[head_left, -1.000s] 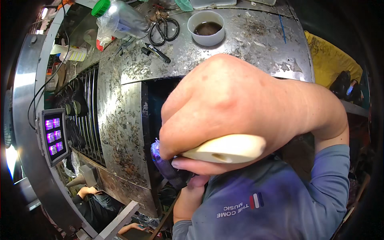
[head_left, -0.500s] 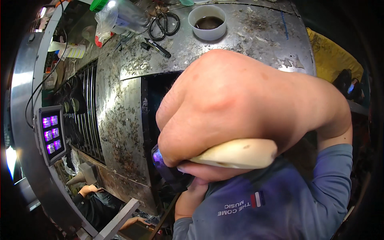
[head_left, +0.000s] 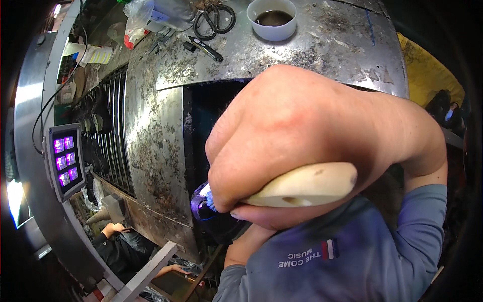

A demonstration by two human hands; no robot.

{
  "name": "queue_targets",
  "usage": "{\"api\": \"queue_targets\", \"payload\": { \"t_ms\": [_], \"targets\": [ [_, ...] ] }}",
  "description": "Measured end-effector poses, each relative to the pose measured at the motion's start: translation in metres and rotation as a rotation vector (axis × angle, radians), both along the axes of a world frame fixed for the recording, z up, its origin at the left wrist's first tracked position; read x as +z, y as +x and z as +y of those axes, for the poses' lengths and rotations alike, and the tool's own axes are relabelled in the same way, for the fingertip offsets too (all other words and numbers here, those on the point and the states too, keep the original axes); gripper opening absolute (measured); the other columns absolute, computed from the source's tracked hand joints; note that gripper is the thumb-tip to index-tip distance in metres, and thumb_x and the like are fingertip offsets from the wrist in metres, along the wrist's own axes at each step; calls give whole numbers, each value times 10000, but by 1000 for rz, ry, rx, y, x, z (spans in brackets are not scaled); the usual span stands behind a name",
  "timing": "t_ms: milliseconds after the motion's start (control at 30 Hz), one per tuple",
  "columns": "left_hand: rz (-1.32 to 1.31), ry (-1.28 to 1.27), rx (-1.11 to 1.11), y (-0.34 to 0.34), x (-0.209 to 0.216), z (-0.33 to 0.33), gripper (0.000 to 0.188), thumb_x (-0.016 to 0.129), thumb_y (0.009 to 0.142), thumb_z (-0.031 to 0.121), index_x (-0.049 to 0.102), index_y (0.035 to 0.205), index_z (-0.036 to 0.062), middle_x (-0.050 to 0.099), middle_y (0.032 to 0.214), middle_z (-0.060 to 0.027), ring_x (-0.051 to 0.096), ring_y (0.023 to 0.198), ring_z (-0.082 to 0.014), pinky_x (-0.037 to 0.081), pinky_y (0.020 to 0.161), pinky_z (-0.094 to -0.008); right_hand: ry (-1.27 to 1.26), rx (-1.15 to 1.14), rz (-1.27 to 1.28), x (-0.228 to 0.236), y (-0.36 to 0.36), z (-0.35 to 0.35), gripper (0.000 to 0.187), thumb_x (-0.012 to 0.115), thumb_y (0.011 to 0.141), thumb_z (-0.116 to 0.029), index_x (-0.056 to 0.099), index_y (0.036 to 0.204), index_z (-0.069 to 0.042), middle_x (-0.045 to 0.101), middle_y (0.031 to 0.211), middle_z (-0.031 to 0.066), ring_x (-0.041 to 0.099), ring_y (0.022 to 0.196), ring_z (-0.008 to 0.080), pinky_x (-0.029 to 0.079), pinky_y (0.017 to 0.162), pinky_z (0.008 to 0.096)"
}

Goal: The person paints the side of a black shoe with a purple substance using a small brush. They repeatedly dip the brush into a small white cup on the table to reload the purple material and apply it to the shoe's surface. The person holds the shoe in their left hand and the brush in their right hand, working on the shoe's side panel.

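My right hand [head_left: 276, 136] is large in the middle of the view, fingers closed around the pale wooden handle of a brush [head_left: 307, 185]. A small hole shows in the handle's side. Past my fingertips, the brush's blue bristles [head_left: 210, 199] touch or lie right over a dark, glossy object [head_left: 214, 221], lit purple; its kind I cannot make out, as my hand covers much of it. My left forearm [head_left: 249, 245] rises from its sleeve behind my right hand. The left hand's fingers are hidden, so whether they hold the dark object does not show.
A worn metal workbench [head_left: 156, 136] carries a white bowl of dark liquid [head_left: 271, 20], a black marker [head_left: 206, 49] and a black coiled cord [head_left: 214, 21]. At left are a purple lamp [head_left: 65, 160] and a roller rack [head_left: 114, 131] with dark items. Another person's arm [head_left: 115, 229] shows lower left.
My right hand has shifted slightly right, and the brush handle has turned so that its hole shows. More blue bristles are visible. The bench items sit higher and farther right in view.
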State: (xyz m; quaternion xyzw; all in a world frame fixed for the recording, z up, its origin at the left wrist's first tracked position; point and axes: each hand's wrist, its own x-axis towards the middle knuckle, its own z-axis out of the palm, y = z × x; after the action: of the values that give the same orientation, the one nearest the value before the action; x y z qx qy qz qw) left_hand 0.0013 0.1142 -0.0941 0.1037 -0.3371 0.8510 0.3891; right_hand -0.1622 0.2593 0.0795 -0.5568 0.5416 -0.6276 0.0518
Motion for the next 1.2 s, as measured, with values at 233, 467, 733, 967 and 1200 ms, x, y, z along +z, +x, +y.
{"api": "queue_targets", "payload": {
  "t_ms": [233,467,733,967,1200],
  "targets": [
    [173,146,-78,-11,-5,8,337,505,1019,404,658,1173,146,729,1079,-11,676,932,-204,545,807,-358,107,82,-21,0,1,6,74,708,870,-91,672,887,-29,632,744,110,638,665,319,499,558,394],
    [274,220,-112,-15,-3,12,328,502,1027,391,661,1167,142,738,1056,-9,688,898,-198,556,779,-347,-40,71,27,-18,3,-1,77,705,878,-98,674,895,-29,628,752,105,636,666,316,493,561,398],
    [328,288,-157,-23,-8,17,317,499,1036,376,665,1160,137,748,1029,-7,702,858,-191,568,747,-334,-22,86,-10,-29,4,2,88,710,871,-111,676,896,-34,629,755,99,634,666,312,492,565,396],
    [379,324,-182,-29,-10,24,309,496,1044,363,668,1153,132,757,1006,-5,714,824,-185,579,719,-323,-3,129,-18,-37,2,3,107,710,872,-146,657,870,-54,598,731,90,617,656,316,475,554,405],
    [312,275,-81,-26,3,26,293,473,1073,294,653,1196,97,771,928,-43,725,716,-170,583,640,-282,8,70,24,-36,-3,5,123,715,795,-161,652,827,-60,620,737,109,630,689,341,496,605,427]
  ]
}}
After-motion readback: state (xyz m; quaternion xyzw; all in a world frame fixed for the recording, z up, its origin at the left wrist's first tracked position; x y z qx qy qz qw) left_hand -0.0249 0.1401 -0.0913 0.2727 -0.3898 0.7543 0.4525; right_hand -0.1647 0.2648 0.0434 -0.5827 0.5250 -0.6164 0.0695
